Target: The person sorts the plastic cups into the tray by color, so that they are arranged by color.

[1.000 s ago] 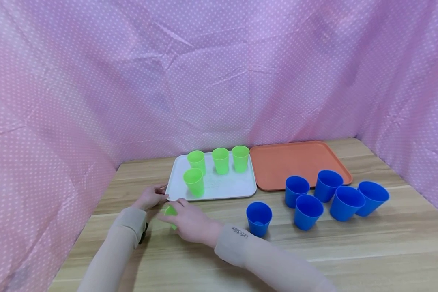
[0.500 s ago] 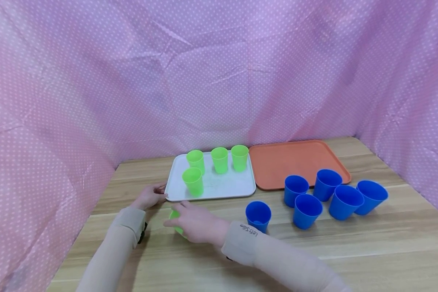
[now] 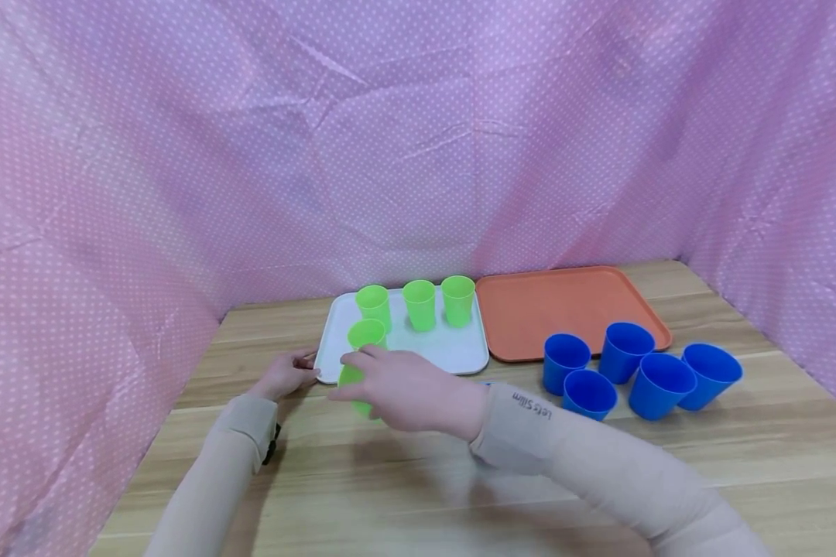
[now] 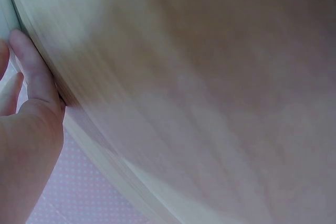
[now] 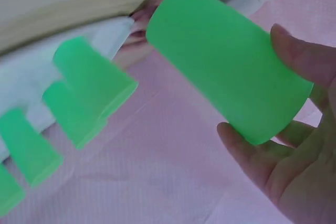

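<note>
My right hand (image 3: 414, 389) grips a green cup (image 5: 226, 61) near its rim, fingers and thumb around it. The cup is raised above the table, in front of the white tray's (image 3: 442, 358) front-left part. Several more green cups (image 3: 419, 308) stand upright on that tray; the nearest, a green cup (image 3: 367, 333) at the front left, is partly covered by my right hand. At the tray's left front corner, my left hand (image 3: 286, 375) holds the edge between thumb and fingers. In the left wrist view, the fingers (image 4: 37, 72) touch the tray's side.
An orange tray (image 3: 564, 313) lies right of the white one, edges meeting. Several blue cups (image 3: 662, 387) stand at the right, in front of it. Another blue cup is almost hidden behind the right forearm. A pink dotted cloth (image 3: 404, 155) hangs around the wooden table (image 3: 320, 495).
My right hand has lifted the green cup off the table and brought it towards the white tray, slightly to the right. The left hand has stayed at the tray corner.
</note>
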{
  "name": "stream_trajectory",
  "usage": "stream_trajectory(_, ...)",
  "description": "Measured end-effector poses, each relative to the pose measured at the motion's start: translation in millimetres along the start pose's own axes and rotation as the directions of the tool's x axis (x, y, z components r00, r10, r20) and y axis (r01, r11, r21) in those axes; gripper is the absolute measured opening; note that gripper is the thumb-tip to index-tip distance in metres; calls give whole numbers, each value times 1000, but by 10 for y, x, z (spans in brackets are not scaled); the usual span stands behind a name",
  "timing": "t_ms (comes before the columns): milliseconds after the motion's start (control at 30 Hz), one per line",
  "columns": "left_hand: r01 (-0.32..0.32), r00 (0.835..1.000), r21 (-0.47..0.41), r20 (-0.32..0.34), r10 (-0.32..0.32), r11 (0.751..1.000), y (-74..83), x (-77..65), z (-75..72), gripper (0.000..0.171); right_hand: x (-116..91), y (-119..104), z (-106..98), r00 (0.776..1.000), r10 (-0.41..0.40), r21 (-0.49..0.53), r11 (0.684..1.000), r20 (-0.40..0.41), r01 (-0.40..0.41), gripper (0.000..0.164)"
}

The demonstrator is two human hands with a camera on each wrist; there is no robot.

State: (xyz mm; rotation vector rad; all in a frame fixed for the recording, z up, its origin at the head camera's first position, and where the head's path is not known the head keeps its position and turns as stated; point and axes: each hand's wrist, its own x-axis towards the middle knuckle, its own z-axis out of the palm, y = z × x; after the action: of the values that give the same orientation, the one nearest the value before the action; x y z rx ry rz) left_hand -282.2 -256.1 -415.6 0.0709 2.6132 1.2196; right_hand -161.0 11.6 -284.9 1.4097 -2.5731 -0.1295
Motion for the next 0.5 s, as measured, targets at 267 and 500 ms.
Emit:
stream_trajectory(267,57,998,-12,3,-57,998,1,-25,-9,55,-91,515,-124,989,-133,34,990,-68,136,53)
stream_trajectory(500,64,998,21,-15,-64,998,39,-24,1,53,-101,1002,-21,994,-97,66,993,-55,101,53)
